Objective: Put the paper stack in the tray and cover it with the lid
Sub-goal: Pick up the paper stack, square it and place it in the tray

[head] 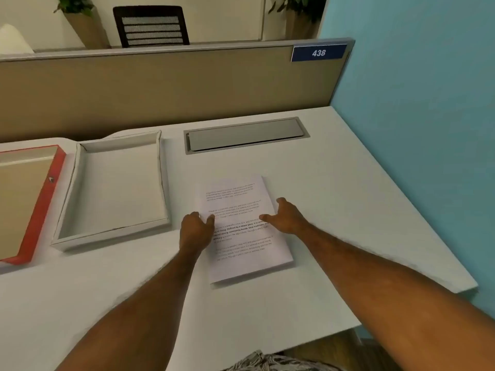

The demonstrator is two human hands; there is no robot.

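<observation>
A stack of printed white paper (241,253) lies flat on the white desk, right of centre. My left hand (195,228) rests at the stack's left edge, thumb on the top sheet and fingers curled at the side. My right hand (285,216) sits on the stack's right edge with fingers spread apart. An empty white tray (77,199) stands to the left of the paper. Further left lies the red-rimmed lid (45,194), upside down with its tan inside showing, cut off by the frame.
A grey cable hatch (246,135) is set into the desk (334,210) behind the paper. A tan partition (160,87) with a blue "438" sign closes the back. A teal wall (415,129) stands on the right, beside the desk's right edge.
</observation>
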